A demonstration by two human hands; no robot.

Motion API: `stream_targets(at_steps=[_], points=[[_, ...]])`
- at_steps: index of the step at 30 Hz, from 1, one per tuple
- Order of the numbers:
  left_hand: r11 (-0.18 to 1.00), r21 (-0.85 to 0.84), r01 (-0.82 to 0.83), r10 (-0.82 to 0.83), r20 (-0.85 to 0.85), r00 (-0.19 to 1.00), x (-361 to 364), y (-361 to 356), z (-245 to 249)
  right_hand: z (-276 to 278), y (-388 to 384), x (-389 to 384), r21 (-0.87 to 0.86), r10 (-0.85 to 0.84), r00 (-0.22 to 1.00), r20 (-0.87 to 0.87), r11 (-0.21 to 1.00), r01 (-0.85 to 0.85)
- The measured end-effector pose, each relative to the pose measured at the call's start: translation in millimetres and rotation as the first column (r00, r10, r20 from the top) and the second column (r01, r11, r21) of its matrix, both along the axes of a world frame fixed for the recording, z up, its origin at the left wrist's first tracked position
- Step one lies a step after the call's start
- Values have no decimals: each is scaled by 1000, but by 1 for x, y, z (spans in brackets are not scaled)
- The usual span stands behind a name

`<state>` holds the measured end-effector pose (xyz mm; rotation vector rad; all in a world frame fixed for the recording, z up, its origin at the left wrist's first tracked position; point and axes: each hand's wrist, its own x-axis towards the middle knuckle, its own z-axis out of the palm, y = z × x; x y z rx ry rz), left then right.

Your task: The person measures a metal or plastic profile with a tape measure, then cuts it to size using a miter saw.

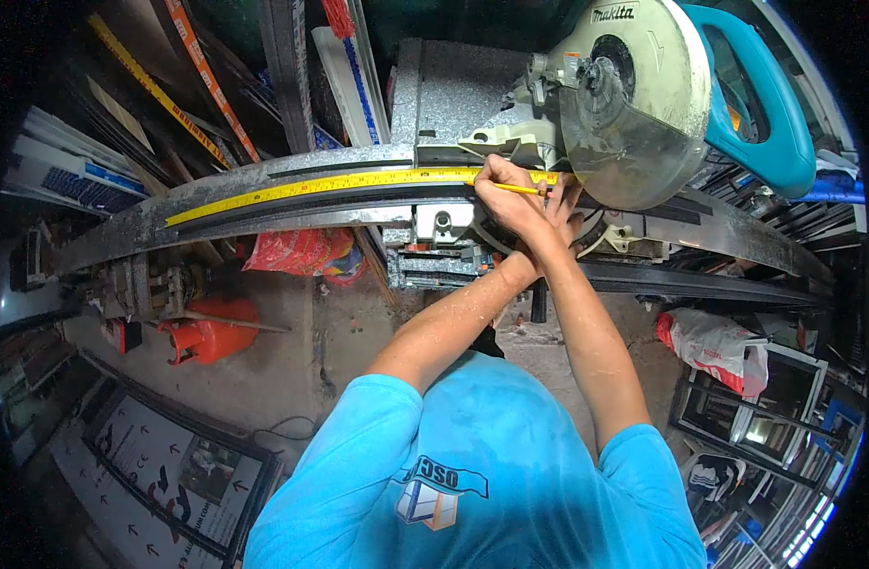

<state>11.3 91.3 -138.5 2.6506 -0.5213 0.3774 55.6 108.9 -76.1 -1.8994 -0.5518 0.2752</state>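
A yellow tape measure blade [304, 188] stretches along a long dark profile [359, 202] on the saw bench. My forearms cross at the wrists, the right one on top. Between the fingers of my right hand [510, 196] is a yellow pencil [522, 190], its tip pointing right over the profile beside the tape. My left hand [564, 201] is just right of it, fingers at the tape's right end, partly hidden behind my right wrist. The mitre saw [634, 104], with a teal handle and clear guard, stands directly right of and beyond my hands.
Long profiles and strips [202, 76] lean at the back left. An orange gas cylinder [212, 330] and a red plastic bag [297, 254] are lower left. At the right are a white-and-red bag [714, 349] and window frames [771, 403]. A cable [283, 427] crosses the floor.
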Motion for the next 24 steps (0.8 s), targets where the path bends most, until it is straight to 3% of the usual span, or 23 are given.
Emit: stream_targets(at_steps=[12, 15, 21, 23, 24], points=[[1000, -2, -6, 5, -21, 1000, 0, -1, -2, -6, 2, 2, 5, -10, 999, 34, 1000, 9], [1000, 8, 6, -6, -22, 1000, 0, 0, 0, -5, 3, 2, -85, -67, 995, 74, 994, 73], [999, 32, 22, -22, -7, 1000, -2, 2, -6, 11, -6, 0, -40, 13, 999, -39, 999, -14], [978, -210, -20, 2, -85, 996, 1, -3, -27, 36, -14, -14, -308, -23, 997, -74, 951, -1], [977, -211, -20, 2, -81, 997, 4, -1, -28, 29, -29, -21, -236, 81, 991, -103, 966, -103]])
